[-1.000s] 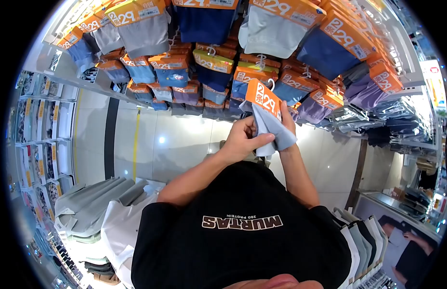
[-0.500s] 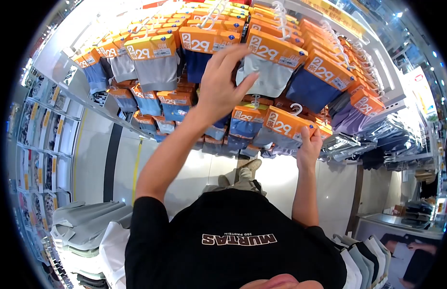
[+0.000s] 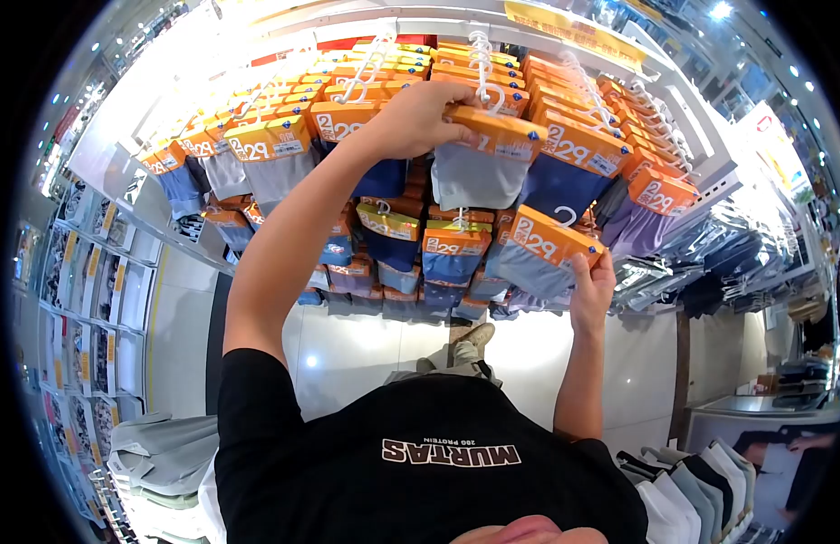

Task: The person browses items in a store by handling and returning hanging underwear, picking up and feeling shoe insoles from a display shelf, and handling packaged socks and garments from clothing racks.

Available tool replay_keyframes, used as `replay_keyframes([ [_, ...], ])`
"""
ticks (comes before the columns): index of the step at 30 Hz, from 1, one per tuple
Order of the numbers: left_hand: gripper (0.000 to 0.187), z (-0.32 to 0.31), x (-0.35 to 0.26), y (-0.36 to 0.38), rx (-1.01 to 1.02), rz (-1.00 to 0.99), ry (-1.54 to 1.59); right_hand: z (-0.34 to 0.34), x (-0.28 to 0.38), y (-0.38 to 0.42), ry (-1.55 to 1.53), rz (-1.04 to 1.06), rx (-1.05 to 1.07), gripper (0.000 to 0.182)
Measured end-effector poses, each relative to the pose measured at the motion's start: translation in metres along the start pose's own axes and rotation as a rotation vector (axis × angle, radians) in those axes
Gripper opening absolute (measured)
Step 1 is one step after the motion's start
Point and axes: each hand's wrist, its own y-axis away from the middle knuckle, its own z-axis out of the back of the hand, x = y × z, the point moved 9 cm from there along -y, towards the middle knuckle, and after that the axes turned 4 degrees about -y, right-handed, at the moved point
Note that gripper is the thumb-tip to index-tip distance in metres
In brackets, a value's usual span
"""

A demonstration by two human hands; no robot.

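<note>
My left hand reaches up to the front of a rack rail, its thumb and fingers closed on the orange card of a grey garment pack. That card tilts toward me, with a white hook at its top close to the rail's end. Lower and to the right, my right hand grips the right end of another orange-carded garment pack, blue-grey cloth with a white hook. It is held in front of the lower rows. A navy garment pack hangs just right of my left hand.
Several rows of orange-carded packs hang on a white rack. Shelves line the left side. Folded grey clothes lie behind me at left, and hanging shirts at right. Pale floor tiles lie below.
My left hand has closed from a loose, spread pose onto the grey pack's card, which now tilts. My right hand keeps its pack, now turned slightly. The view has shifted a little.
</note>
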Motion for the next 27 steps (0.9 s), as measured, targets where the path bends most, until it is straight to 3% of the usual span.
replay_keyframes([
  [4,0.039,0.009,-0.012,0.037,-0.046,-0.076,0.141,-0.014,0.017,-0.017,0.188,0.065,-0.01,0.032],
  [5,0.039,0.013,-0.012,0.042,-0.048,-0.015,0.174,-0.024,0.024,-0.022,0.238,0.081,-0.01,0.031],
  [8,0.039,0.019,-0.002,0.047,-0.049,0.132,0.232,-0.053,0.03,-0.046,0.216,0.132,0.023,0.032],
  [15,0.039,0.029,-0.014,0.033,-0.067,-0.001,0.215,-0.096,0.038,-0.084,0.055,0.204,-0.006,0.028],
  [21,0.039,0.02,-0.015,0.065,0.069,0.051,0.296,-0.144,0.047,-0.111,-0.001,0.26,0.097,0.027],
  [23,0.039,0.014,-0.008,0.076,0.092,0.094,0.288,-0.16,0.038,-0.124,0.133,0.27,0.174,0.031],
  [27,0.039,0.006,0.007,0.091,0.076,0.15,0.3,-0.17,0.013,-0.147,0.313,0.304,0.081,0.035],
])
